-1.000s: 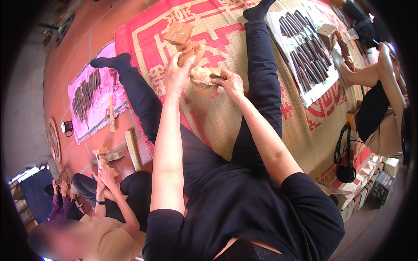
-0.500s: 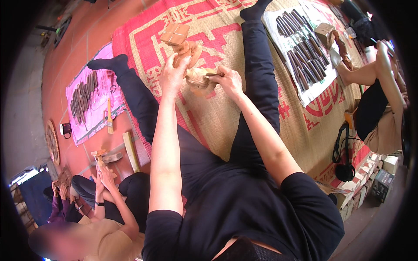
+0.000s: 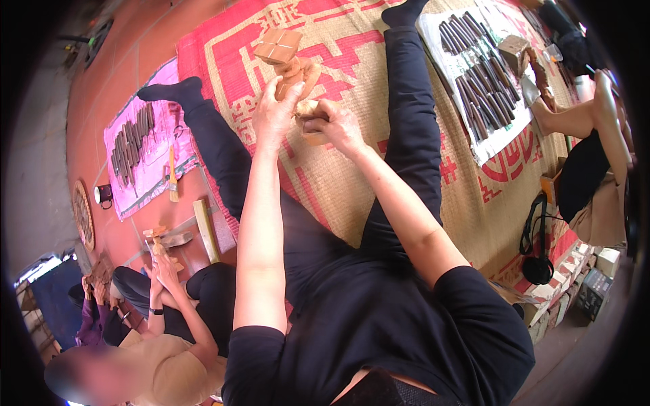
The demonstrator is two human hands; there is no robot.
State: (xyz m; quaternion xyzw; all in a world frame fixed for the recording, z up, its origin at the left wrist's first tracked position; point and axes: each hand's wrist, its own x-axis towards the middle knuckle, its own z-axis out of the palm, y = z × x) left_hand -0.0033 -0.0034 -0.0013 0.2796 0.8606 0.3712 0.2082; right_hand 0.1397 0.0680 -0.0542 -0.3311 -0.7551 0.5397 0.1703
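My left hand [image 3: 273, 116] is wrapped round the middle of a carved wooden figure [image 3: 310, 76], held above the mat between my outstretched legs. The figure's square block base [image 3: 277, 46], marked with a pale cross, points away from me. At its near, rounded end my right hand [image 3: 338, 127] is closed, fingers curled and pressed close against the wood. Whatever lies between those fingers is mostly hidden; only a small dark bit shows. The figure's finer shape is covered by both hands.
A woven red-and-straw mat [image 3: 325, 196] lies under me. Rows of carving tools [image 3: 484, 91] lie on a white cloth at right, more [image 3: 133, 145] on a pink cloth at left. A brush [image 3: 173, 177], a mug [image 3: 103, 196] and a co-worker [image 3: 169, 365] are at left.
My right hand has shifted left, closer to my left hand, and now covers more of the figure's near end. The thin piece that showed at its fingertips is largely hidden.
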